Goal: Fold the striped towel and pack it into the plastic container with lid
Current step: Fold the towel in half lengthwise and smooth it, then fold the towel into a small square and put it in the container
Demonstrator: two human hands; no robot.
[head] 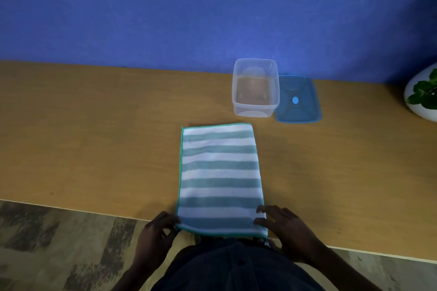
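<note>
The striped towel (220,177), teal and white with a green hem, lies folded into a long rectangle on the wooden table (94,137), its near end at the table's front edge. My left hand (158,236) pinches the towel's near left corner. My right hand (286,229) grips the near right corner with fingers on top of the cloth. The clear plastic container (255,88) stands open and empty beyond the towel's far right corner. Its blue lid (298,99) lies flat on the table, touching the container's right side.
A white pot with a green plant (423,94) sits at the table's right end. A blue wall (189,12) runs behind the table. Patterned floor (59,243) shows below the front edge, and my dark-clothed torso (236,267) is against it.
</note>
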